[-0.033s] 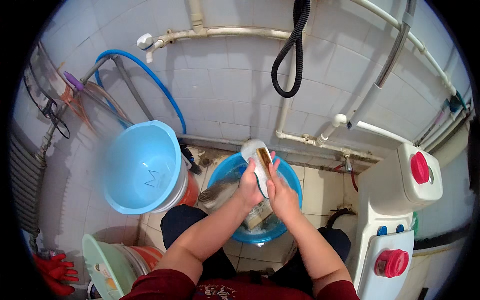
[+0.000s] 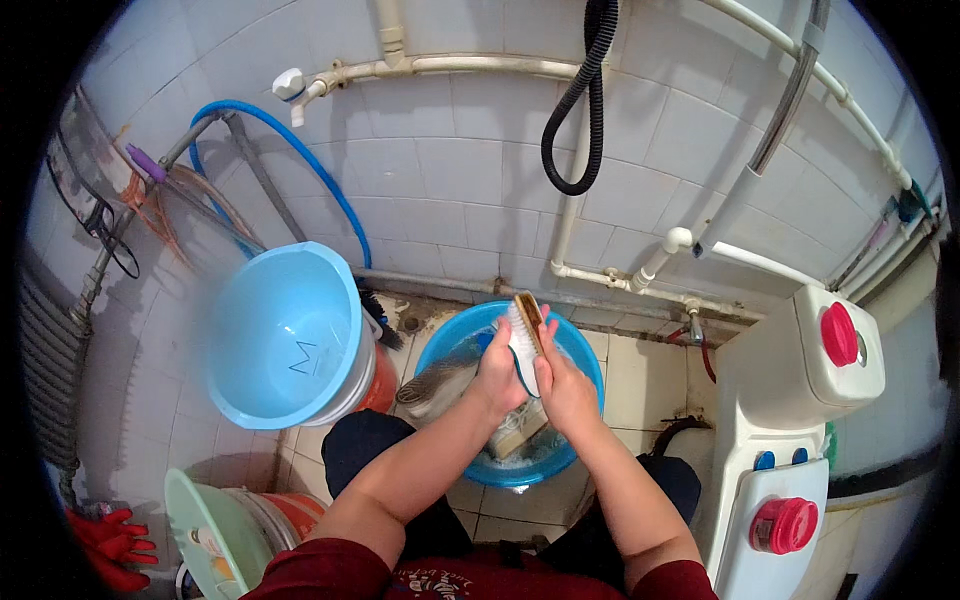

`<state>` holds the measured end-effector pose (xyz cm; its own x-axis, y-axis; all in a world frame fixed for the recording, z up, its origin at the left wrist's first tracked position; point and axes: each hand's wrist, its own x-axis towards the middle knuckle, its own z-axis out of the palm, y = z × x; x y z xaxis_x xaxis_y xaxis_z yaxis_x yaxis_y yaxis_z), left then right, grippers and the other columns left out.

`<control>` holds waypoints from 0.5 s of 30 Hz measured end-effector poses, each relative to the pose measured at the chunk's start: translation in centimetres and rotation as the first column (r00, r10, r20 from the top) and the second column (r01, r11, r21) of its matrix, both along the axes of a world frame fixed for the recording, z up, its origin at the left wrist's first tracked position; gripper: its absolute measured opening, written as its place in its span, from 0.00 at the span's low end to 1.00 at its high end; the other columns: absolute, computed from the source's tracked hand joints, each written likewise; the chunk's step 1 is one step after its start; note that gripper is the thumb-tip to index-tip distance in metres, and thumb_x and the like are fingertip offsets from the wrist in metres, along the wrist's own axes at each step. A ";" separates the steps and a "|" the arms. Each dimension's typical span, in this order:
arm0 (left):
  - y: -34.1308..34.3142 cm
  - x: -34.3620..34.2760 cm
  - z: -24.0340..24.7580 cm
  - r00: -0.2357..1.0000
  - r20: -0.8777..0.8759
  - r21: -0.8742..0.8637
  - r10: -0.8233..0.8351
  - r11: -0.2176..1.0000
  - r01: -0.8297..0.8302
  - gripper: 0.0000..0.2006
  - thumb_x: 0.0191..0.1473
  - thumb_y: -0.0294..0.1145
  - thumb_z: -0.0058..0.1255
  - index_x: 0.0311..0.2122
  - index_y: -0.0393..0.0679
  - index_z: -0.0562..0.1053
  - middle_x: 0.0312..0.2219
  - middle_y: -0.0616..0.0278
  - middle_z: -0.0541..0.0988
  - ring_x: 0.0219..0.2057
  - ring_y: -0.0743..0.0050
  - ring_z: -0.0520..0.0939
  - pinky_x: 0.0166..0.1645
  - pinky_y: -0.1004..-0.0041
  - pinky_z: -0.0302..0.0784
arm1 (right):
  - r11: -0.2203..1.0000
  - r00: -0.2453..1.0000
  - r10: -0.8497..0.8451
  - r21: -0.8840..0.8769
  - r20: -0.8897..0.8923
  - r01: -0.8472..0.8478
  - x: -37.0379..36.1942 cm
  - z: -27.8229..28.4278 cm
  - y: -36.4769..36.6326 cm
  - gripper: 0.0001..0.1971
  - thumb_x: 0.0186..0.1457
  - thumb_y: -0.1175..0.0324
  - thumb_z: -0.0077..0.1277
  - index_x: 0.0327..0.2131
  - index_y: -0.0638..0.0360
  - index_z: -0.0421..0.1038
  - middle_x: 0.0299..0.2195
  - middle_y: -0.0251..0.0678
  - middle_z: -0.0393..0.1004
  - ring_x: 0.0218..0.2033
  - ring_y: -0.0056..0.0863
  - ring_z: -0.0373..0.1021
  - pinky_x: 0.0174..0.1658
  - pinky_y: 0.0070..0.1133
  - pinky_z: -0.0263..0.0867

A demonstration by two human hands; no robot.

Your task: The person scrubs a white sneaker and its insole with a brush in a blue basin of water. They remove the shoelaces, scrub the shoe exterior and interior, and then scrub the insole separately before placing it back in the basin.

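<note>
**Scrubbing over the blue basin**

We've got both hands up over the round blue plastic wash basin (image 2: pixel 580 360), which sits on the tiled floor w/ soapy water in it. Our left hand (image 2: pixel 500 375) is wrapped round a white shoe w/ blue trim (image 2: pixel 520 345); our right hand (image 2: pixel 565 385) is closed on what looks like a wooden-backed scrub brush (image 2: pixel 528 310), pressed to the shoe. Something grey and wet (image 2: pixel 435 385) lies in the basin's left half. Left of the basin leans a light-blue plastic tub (image 2: pixel 280 335); right of it stands a white washing machine (image 2: pixel 790 400). Scrubbing looks midway, suds present; rinsing is left, we reckon.
</note>
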<state>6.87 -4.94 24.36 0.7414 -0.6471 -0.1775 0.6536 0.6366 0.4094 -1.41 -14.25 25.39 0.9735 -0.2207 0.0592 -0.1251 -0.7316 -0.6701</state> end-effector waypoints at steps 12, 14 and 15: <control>2.1 3.6 3.1 0.992 0.117 -0.032 0.053 0.998 -0.049 0.35 0.59 0.62 0.22 0.62 0.45 0.51 0.56 0.56 0.62 0.57 0.52 0.64 0.56 0.55 0.65 | 0.988 0.988 0.156 0.011 -0.001 -0.156 -2.5 2.1 1.2 0.28 0.58 0.59 0.44 0.62 0.34 0.49 0.42 0.50 0.72 0.38 0.50 0.71 0.42 0.35 0.68; 1.6 2.7 2.3 0.993 0.109 -0.056 0.033 0.998 -0.027 0.35 0.58 0.63 0.21 0.62 0.46 0.51 0.57 0.56 0.62 0.57 0.53 0.64 0.56 0.54 0.66 | 0.986 0.995 0.094 -0.133 -0.027 -0.097 -2.0 2.5 1.2 0.27 0.58 0.57 0.43 0.61 0.34 0.50 0.38 0.49 0.73 0.33 0.49 0.72 0.37 0.36 0.69; 1.3 1.9 2.1 0.989 0.143 -0.085 -0.019 0.996 0.032 0.34 0.58 0.62 0.21 0.62 0.48 0.51 0.57 0.58 0.62 0.57 0.55 0.65 0.58 0.55 0.64 | 0.977 0.998 0.060 -0.204 -0.035 -0.066 -1.7 2.7 1.1 0.27 0.58 0.56 0.42 0.61 0.34 0.51 0.35 0.48 0.73 0.31 0.48 0.73 0.34 0.37 0.70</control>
